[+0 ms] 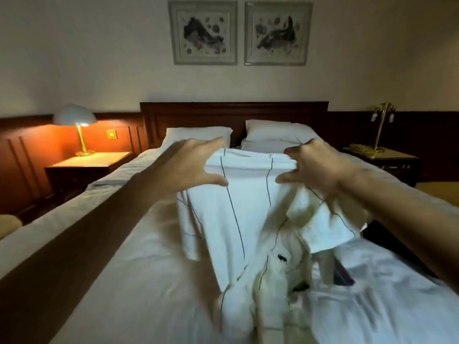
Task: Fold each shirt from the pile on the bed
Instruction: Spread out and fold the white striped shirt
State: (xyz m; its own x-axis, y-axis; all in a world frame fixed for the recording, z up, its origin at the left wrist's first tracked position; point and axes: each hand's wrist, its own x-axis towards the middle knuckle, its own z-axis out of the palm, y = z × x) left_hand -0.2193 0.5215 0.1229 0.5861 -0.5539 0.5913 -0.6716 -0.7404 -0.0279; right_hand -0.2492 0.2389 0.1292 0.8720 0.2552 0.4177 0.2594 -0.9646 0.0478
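A white shirt with thin dark stripes (238, 207) hangs over the bed (119, 281), its top edge folded into a thick band and its lower part blurred and crumpled near the sheet. My left hand (188, 165) holds the band's left end, fingers over the top and thumb underneath. At the right end, my right hand (320, 165) pinches the band with curled fingers, and a loose sleeve (325, 229) droops below it. Creamy-white cloth (273, 294) lies bunched under the shirt.
Dark clothing (382, 242) and a maroon piece (344, 276) lie on the bed's right side. Two pillows (196, 135) sit against a dark wooden headboard (233, 112). A lit lamp (77, 120) stands on the left nightstand (89, 162); a brass lamp (380, 130) stands on the right.
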